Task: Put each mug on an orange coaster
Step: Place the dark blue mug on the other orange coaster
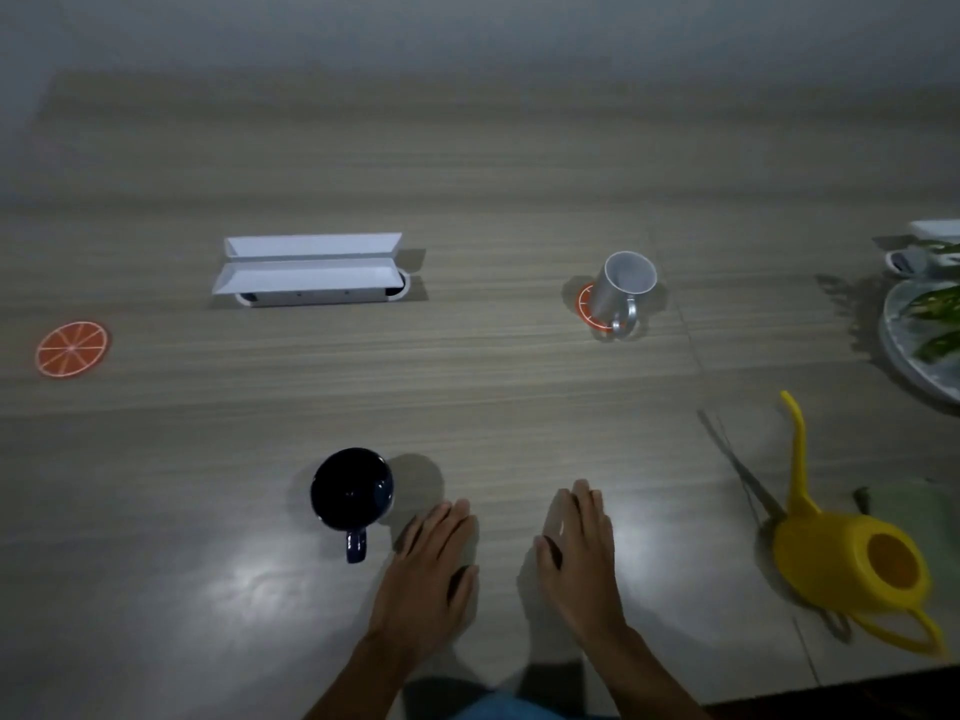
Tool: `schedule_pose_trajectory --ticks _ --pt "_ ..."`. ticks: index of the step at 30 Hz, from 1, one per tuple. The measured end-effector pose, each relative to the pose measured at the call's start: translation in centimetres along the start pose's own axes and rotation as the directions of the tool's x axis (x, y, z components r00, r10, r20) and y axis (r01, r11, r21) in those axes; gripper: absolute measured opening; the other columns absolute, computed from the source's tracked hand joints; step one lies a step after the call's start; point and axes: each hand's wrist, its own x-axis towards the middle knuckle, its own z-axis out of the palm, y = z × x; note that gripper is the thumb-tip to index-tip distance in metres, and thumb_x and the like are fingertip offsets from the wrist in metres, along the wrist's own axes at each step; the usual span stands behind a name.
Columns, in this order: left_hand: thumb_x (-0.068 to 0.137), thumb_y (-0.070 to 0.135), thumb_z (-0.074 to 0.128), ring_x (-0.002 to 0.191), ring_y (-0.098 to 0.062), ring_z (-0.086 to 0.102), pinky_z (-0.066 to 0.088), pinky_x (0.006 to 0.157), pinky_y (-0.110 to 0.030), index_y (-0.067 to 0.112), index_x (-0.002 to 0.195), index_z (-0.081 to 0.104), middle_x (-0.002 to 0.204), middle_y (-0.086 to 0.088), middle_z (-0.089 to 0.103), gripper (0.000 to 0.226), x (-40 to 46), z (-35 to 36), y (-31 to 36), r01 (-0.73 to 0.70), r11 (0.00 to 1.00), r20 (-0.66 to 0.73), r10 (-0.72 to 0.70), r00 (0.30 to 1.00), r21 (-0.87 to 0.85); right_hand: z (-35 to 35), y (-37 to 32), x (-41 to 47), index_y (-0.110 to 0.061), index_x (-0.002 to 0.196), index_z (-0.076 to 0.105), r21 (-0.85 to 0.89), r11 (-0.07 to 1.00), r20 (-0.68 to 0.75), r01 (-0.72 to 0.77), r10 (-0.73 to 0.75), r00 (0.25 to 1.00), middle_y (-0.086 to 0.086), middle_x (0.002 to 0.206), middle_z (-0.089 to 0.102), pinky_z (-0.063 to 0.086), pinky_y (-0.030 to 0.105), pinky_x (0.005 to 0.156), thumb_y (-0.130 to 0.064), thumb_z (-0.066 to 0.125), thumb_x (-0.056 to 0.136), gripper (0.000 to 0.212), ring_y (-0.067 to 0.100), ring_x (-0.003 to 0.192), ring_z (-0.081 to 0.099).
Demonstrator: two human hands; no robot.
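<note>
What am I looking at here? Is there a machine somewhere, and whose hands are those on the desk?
There is no machine. A person wears a wide-angle camera on the head, so this single picture looks forward and down at their own hands.

The left hand and right hand lie open and flat on the wooden table; neither holds anything.

A dark blue mug stands on the bare table just beside the left hand. Farther off, a white mug already sits on an orange coaster. A second, free orange coaster lies far left.

Also there: a white cable box set into the table, a yellow watering can at right, and a plate with leaves at the right edge.
</note>
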Motion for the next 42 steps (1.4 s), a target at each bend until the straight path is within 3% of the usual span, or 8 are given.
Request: schedule_pose_trajectory --ticks 3,5,9,11,16,27,33,42 --pt "0.095 0.037 0.041 0.146 -0.01 0.031 0.02 0.119 -0.029 0.027 0.147 0.039 0.156 0.01 0.037 0.053 -3.7 -0.5 -1.8 0.043 0.989 -0.041 -0.05 0.998 -0.14 1.3 -1.4 -1.0 -0.008 0.154 0.028 -0.04 0.997 0.015 -0.061 0.062 0.998 0.015 0.168 0.014 0.007 0.051 0.126 -0.033 0.057 0.097 0.069 0.032 0.156 0.002" --pt "0.095 0.033 0.049 0.134 -0.004 0.044 0.037 0.11 -0.025 0.035 0.137 0.048 0.145 0.012 0.05 0.042 -6.0 -1.6 -2.4 0.147 0.925 -0.1 -0.192 0.976 -0.351 2.1 -3.0 -1.5 -0.008 0.15 0.036 -0.05 0.998 0.015 -0.045 0.046 0.999 0.016 0.165 0.021 0.011 0.056 0.125 -0.034 0.059 0.096 0.064 0.034 0.155 0.008" --pt "0.093 0.014 0.065 0.094 0.003 0.065 0.053 0.075 -0.014 0.038 0.11 0.053 0.111 0.01 0.068 0.032 -7.9 -5.1 -2.5 0.305 0.587 -0.123 -0.577 0.808 -0.75 4.2 -7.1 -2.3 -0.007 0.146 0.039 0.008 0.99 0.07 0.144 -0.144 0.987 0.011 0.161 0.028 0.014 0.054 0.124 -0.028 0.057 0.095 0.058 0.03 0.154 0.015" --pt "0.093 0.019 0.066 0.09 0.0 0.066 0.053 0.072 -0.02 0.036 0.109 0.051 0.109 0.008 0.066 0.028 -7.8 -6.4 -3.2 0.308 0.491 -0.088 -0.63 0.772 -0.815 5.1 -9.1 -2.6 -0.01 0.147 0.037 -0.012 0.98 0.123 0.197 -0.194 0.973 0.011 0.163 0.024 0.01 0.052 0.125 -0.03 0.055 0.094 0.06 0.028 0.155 0.011" --pt "0.096 0.016 0.061 0.091 -0.024 0.07 0.057 0.074 -0.028 0.023 0.103 0.062 0.104 -0.006 0.07 0.01 -7.2 -8.1 -4.1 0.246 0.397 0.001 -0.526 0.851 -0.884 6.3 -10.2 -3.4 -0.016 0.154 0.025 -0.135 0.968 0.169 0.213 -0.189 0.967 0.012 0.169 0.007 -0.001 0.049 0.125 -0.046 0.05 0.094 0.072 0.029 0.156 -0.004" --pt "0.099 0.022 0.056 0.1 -0.015 0.07 0.053 0.082 -0.037 0.019 0.094 0.072 0.104 0.005 0.078 0.018 -5.8 -9.2 -3.8 0.262 0.33 0.092 -0.452 0.888 -0.907 5.7 -10.1 -3.8 -0.022 0.158 0.011 -0.189 0.958 0.201 0.217 -0.178 0.963 0.006 0.17 -0.005 -0.003 0.045 0.126 -0.055 0.039 0.097 0.075 0.022 0.156 -0.012" --pt "0.101 0.017 0.051 0.104 -0.017 0.069 0.053 0.083 -0.041 0.015 0.093 0.07 0.103 -0.005 0.076 0.021 -6.2 -10.4 -6.2 0.141 0.221 -0.005 -0.553 0.833 -0.965 6.1 -12.7 -3.5 -0.014 0.153 0.027 -0.128 0.977 0.14 0.169 -0.15 0.979 0.009 0.168 0.014 0.003 0.05 0.126 -0.041 0.048 0.097 0.066 0.028 0.156 -0.001" --pt "0.101 0.015 0.05 0.107 -0.023 0.069 0.05 0.098 -0.042 0.016 0.081 0.068 0.101 -0.011 0.076 0.027 -8.0 -14.6 -13.8 0.023 0.144 -0.091 -0.732 0.676 -0.989 10.4 -23.3 -0.1 -0.014 0.157 0.015 -0.195 0.88 0.291 0.433 -0.37 0.882 0.009 0.169 0.009 0.002 0.05 0.126 -0.049 0.042 0.095 0.076 0.028 0.156 -0.002"
